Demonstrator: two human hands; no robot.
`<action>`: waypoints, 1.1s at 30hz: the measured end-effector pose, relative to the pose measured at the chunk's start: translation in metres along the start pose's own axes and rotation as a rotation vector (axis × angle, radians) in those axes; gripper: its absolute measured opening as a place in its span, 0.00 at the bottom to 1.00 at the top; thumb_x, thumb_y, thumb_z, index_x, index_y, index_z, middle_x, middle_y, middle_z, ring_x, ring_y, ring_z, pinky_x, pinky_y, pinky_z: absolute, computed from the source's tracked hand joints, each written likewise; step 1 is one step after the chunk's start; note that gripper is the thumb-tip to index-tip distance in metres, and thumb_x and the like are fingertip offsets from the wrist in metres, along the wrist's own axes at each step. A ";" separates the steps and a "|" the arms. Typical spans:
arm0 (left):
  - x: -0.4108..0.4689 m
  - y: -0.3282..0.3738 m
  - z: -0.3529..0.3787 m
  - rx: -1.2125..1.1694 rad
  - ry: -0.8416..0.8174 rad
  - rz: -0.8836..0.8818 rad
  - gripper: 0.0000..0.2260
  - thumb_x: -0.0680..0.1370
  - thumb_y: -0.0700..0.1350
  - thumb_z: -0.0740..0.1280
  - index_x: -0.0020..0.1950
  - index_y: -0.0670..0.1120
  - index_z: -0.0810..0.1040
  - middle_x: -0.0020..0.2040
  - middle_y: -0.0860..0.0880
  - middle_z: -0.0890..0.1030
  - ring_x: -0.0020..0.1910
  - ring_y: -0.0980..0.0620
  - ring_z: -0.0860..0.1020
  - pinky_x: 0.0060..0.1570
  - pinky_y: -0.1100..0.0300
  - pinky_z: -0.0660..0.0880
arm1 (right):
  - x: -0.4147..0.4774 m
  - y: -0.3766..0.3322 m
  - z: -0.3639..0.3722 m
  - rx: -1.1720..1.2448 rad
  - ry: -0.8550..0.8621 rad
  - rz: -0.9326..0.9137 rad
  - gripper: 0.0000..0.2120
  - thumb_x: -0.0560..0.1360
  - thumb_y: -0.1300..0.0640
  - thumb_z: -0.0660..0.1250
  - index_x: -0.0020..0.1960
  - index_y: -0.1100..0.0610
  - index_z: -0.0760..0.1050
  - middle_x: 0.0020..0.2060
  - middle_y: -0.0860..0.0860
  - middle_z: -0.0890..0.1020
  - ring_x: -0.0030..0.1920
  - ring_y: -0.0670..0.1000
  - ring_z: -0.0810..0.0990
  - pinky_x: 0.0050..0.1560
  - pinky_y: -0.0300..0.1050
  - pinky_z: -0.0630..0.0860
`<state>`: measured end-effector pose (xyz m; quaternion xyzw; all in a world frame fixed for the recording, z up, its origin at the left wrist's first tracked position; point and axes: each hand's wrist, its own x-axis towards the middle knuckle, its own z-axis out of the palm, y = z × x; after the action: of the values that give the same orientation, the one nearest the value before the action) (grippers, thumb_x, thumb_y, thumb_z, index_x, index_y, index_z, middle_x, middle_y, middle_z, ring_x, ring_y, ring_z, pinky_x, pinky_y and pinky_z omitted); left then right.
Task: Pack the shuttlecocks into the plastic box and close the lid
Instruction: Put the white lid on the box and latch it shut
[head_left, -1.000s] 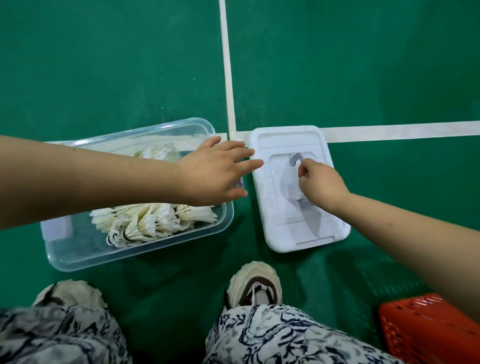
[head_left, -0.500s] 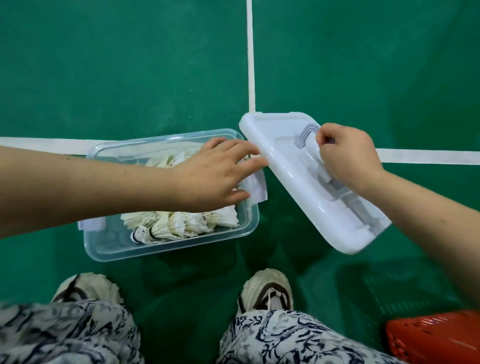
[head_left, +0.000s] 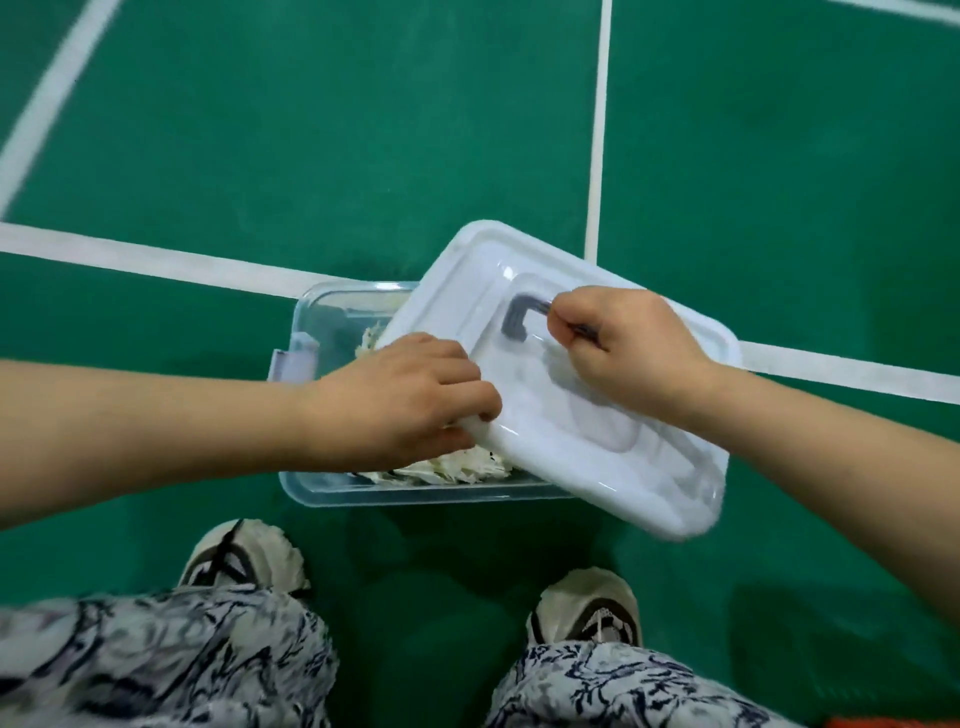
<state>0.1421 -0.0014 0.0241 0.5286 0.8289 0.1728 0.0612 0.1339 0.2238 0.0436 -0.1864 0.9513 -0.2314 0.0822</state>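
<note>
White lid (head_left: 566, 431): askew over the plastic box's (head_left: 395, 496) right part.
Right hand (head_left: 636, 353): curled round the lid's grey handle (head_left: 519, 318).
Left hand (head_left: 402, 400): pinching the lid's edge above the box.
Shuttlecocks (head_left: 452, 468): inside the box.

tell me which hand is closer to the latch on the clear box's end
Left. The left hand grips the lid at its edge, just beside the latch; the right hand is farther across, holding the lid's grey handle.
</note>
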 end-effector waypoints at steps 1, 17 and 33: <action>-0.008 0.000 0.000 -0.015 -0.013 0.007 0.07 0.74 0.51 0.62 0.49 0.51 0.68 0.38 0.51 0.76 0.42 0.50 0.70 0.43 0.56 0.68 | 0.005 -0.006 0.003 -0.003 -0.020 -0.045 0.06 0.65 0.61 0.54 0.34 0.52 0.67 0.29 0.47 0.70 0.33 0.55 0.67 0.33 0.46 0.66; -0.067 -0.012 0.019 -0.090 -0.030 0.059 0.08 0.74 0.49 0.61 0.50 0.49 0.69 0.35 0.52 0.77 0.40 0.51 0.69 0.39 0.61 0.67 | 0.048 -0.049 0.042 -0.083 -0.200 -0.302 0.07 0.66 0.62 0.57 0.37 0.57 0.73 0.31 0.50 0.75 0.29 0.55 0.67 0.28 0.43 0.66; -0.068 -0.003 0.036 -0.134 -0.046 0.041 0.05 0.74 0.47 0.60 0.48 0.48 0.70 0.35 0.51 0.76 0.39 0.51 0.69 0.41 0.60 0.66 | 0.045 -0.040 0.051 -0.056 -0.181 -0.432 0.12 0.65 0.58 0.50 0.36 0.56 0.72 0.30 0.50 0.76 0.26 0.57 0.72 0.23 0.42 0.68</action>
<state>0.1791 -0.0556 -0.0157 0.5438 0.8030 0.2167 0.1119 0.1175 0.1521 0.0142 -0.4079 0.8841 -0.1995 0.1105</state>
